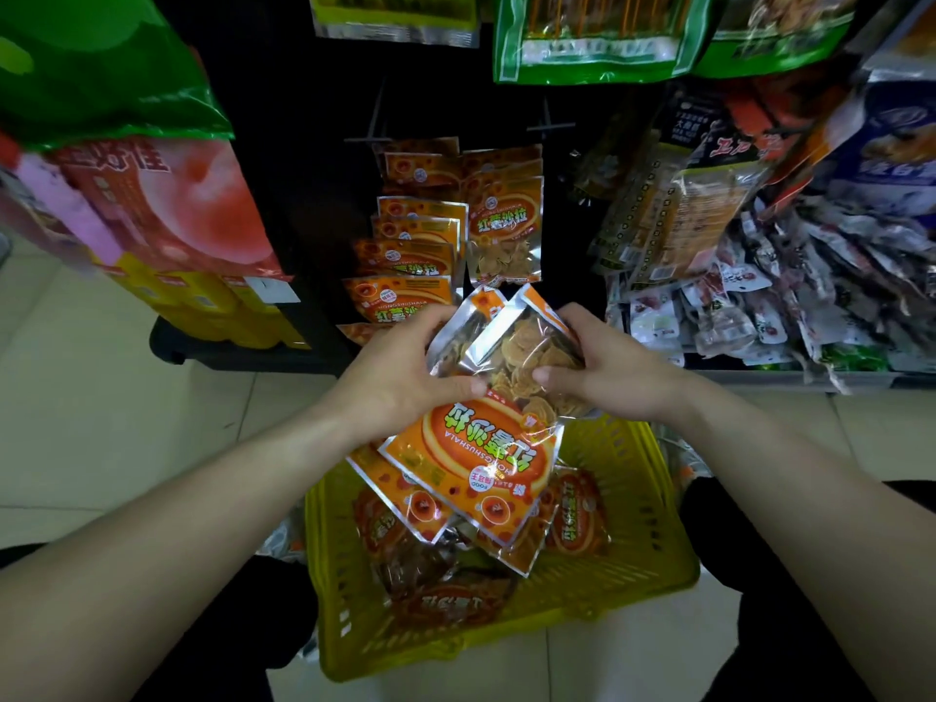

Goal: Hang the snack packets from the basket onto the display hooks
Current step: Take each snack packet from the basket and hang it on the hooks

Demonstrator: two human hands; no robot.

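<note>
A yellow plastic basket [658, 559] stands on the floor between my knees, holding several orange snack packets [577, 519]. Above it I hold a small bunch of the same orange packets [476, 458], upside down, their clear windows showing round chips. My left hand [405, 372] grips the bunch on its left edge. My right hand [602, 367] grips it on the right. On the black display panel ahead, two hooks carry matching packets: a long row on the left hook [405, 255] and a few on the right hook [504, 230].
Green packets [592, 38] hang higher on the panel. Large peach-printed bags [167, 195] hang at the left. A crowded rack of small mixed snack packets [790, 276] fills the right. The floor is pale tile [101, 397].
</note>
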